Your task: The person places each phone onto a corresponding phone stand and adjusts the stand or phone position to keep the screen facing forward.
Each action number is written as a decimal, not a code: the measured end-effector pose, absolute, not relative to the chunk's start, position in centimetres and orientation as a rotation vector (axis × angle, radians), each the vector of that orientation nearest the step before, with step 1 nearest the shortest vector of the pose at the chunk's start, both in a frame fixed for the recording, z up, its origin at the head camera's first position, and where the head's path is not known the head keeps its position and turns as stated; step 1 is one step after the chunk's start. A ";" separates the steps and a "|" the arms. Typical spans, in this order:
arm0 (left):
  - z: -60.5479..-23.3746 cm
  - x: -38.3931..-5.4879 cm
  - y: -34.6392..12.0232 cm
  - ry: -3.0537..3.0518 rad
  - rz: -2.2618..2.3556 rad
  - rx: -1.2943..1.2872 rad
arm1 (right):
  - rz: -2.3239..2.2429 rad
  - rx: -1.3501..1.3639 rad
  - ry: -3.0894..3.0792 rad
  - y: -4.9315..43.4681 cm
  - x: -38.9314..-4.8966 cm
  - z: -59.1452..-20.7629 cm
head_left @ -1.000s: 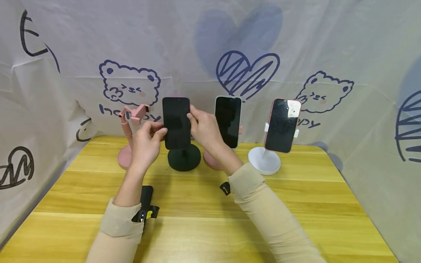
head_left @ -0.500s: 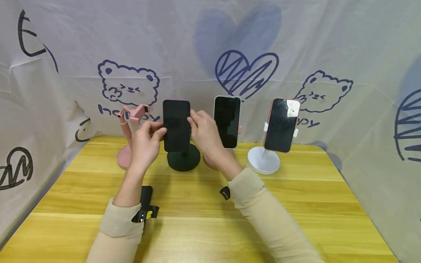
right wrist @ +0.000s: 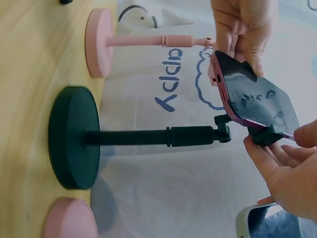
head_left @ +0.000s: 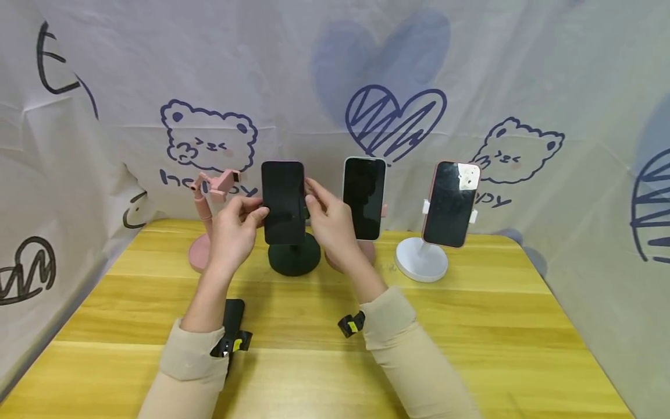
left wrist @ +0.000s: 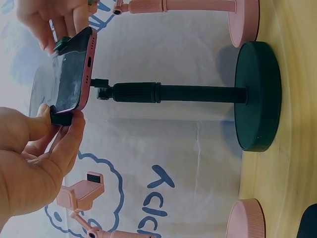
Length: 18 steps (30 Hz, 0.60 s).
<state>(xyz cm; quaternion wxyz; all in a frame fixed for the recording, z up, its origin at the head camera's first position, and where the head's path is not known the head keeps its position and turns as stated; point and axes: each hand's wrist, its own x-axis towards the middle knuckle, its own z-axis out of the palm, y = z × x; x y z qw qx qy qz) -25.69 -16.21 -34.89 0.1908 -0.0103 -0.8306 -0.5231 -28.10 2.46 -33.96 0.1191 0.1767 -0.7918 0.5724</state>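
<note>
A dark phone (head_left: 283, 203) with a pinkish edge stands upright in the clamp of a dark green phone stand (head_left: 294, 256). With thumb and fingers, my left hand (head_left: 234, 230) pinches the green clamp arm (left wrist: 61, 119) at the phone's left side. My right hand (head_left: 331, 221) is at the other side, its fingers reaching to the opposite clamp arm (right wrist: 266, 135). Its thumb (right wrist: 306, 134) stands off the phone's right edge in the head view. In the wrist views the phone leans back over the stand's post (left wrist: 198, 93).
A pink stand (head_left: 200, 251) with its clamp unoccupied is at left. To the right, a pink stand (head_left: 367, 251) holds a white-edged phone (head_left: 363, 198), and a white stand (head_left: 421, 260) holds a pink-edged phone (head_left: 451, 203). A black object (head_left: 234, 314) lies by my left forearm.
The phone has tilted slightly on its stand. My right thumb has come away from the phone's edge, and my right wrist has turned and shifted left. My left hand keeps its hold.
</note>
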 end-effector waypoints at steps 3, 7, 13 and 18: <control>-34.9 -25.7 -16.3 -2.337 -1.453 -0.033 | 1.754 0.482 -2.261 2.6 -27.5 -34.7; -34.9 -25.6 -16.3 -2.341 -1.442 -0.044 | 1.845 0.434 -2.208 2.5 -27.0 -35.8; -34.8 -25.7 -16.4 -2.339 -1.431 -0.071 | 1.922 0.434 -2.092 2.2 -27.0 -36.8; -34.8 -25.6 -16.5 -2.353 -1.429 -0.069 | 1.950 0.414 -2.052 2.0 -27.1 -37.2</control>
